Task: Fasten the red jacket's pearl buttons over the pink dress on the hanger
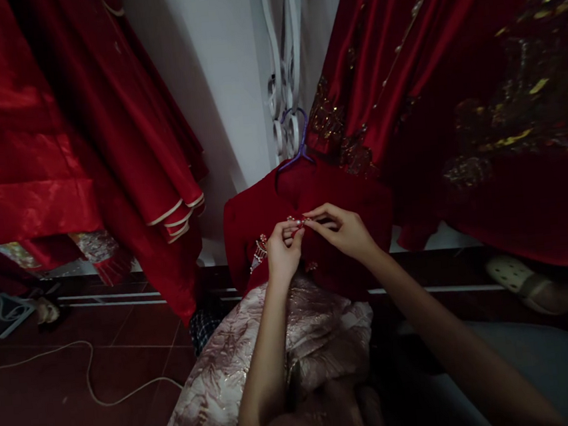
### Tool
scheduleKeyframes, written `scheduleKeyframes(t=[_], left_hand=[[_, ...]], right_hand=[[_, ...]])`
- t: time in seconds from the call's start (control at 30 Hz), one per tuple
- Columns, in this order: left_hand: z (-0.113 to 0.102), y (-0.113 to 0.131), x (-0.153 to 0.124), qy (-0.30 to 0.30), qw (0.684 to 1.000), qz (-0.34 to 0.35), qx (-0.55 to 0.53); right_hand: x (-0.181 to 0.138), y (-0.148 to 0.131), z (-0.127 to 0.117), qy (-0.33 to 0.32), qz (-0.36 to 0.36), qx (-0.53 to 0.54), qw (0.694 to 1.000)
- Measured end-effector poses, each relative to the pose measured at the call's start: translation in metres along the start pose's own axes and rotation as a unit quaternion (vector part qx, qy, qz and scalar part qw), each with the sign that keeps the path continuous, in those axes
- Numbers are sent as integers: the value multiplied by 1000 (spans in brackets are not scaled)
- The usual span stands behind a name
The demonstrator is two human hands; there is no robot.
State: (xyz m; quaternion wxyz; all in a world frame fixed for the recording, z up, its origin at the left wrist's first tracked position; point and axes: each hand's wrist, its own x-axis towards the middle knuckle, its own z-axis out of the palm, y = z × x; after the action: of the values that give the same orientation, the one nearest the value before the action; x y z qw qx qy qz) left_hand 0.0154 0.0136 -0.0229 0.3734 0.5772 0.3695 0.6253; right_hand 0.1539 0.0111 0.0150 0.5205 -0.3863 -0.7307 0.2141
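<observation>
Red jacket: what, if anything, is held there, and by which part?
The left hand and right hand pinch a small beaded piece on the red jacket; exactly which part is unclear.

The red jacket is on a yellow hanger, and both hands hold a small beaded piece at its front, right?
No: the head view shows a purple hanger, not yellow. The red jacket is on it, and the left hand and right hand hold a small beaded piece at the jacket's front.

Red garment [249,220]: matt cloth. Hanger [302,152]: smooth, plastic-looking. Lap fabric [222,353]: glossy, crinkled. Floor tiles [123,372]: smooth.
</observation>
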Motion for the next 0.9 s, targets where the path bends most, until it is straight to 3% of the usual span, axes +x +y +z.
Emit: scheduleKeyframes(t=[0.2, 0.47, 0.9], left_hand=[[-4, 9, 7, -29, 993, 6, 118], [-12, 10, 15, -85, 985, 42, 142], [-24, 37, 27, -173, 934, 136, 282]], right_hand=[[5, 0, 1, 6, -7, -11, 1000], [11, 1, 3, 1, -7, -21, 1000], [11, 4, -2, -4, -10, -37, 999]])
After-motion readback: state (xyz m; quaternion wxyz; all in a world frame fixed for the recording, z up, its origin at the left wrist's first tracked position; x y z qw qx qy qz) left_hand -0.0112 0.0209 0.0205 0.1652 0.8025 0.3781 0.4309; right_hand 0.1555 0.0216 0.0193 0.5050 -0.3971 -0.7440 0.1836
